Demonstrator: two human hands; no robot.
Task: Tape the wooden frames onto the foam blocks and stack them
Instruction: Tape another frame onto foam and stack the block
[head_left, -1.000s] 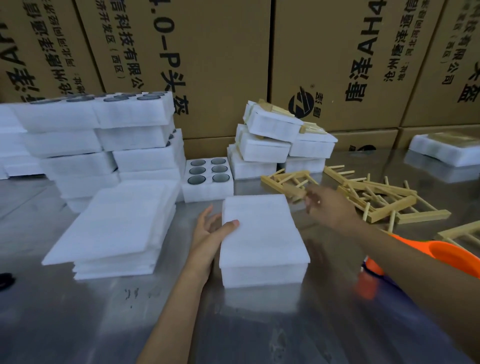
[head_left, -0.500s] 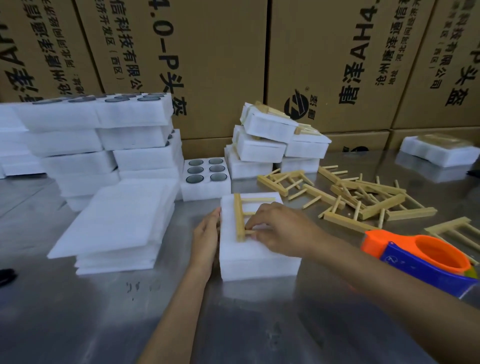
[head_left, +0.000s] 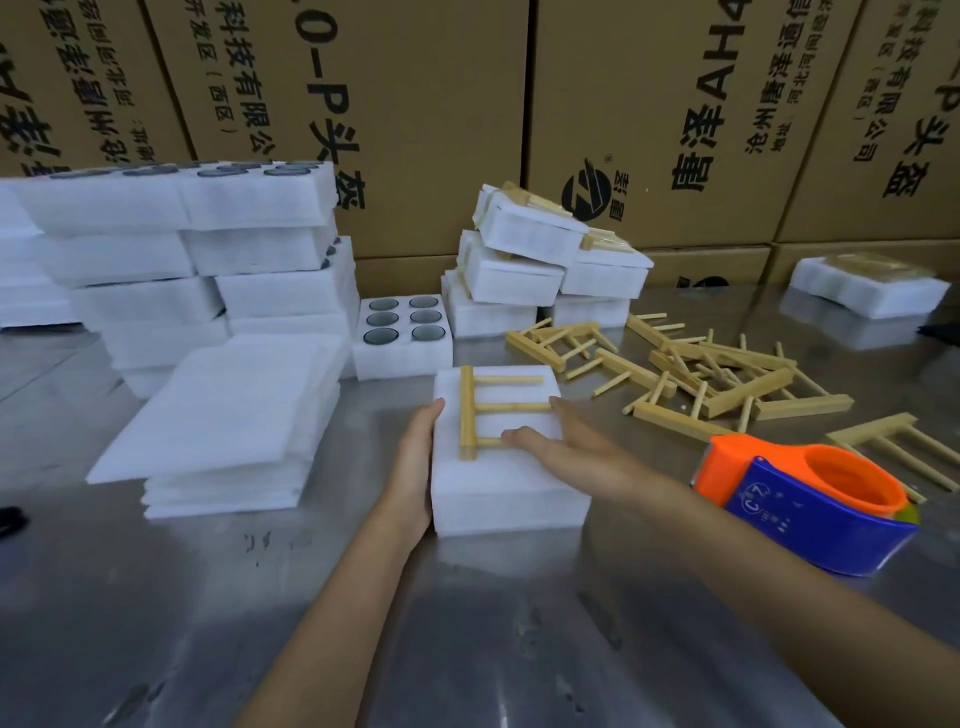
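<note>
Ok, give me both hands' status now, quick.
Left hand: open, fingers straight against the left side of the foam block.
Right hand: open, flat on the block's top, fingertips by the wooden frame; holding nothing.

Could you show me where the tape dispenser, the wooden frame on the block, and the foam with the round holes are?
tape dispenser (head_left: 810, 506): head view, blue side.
wooden frame (head_left: 468, 410): head view, long bar.
holed foam block (head_left: 402, 358): head view, front wall.
</note>
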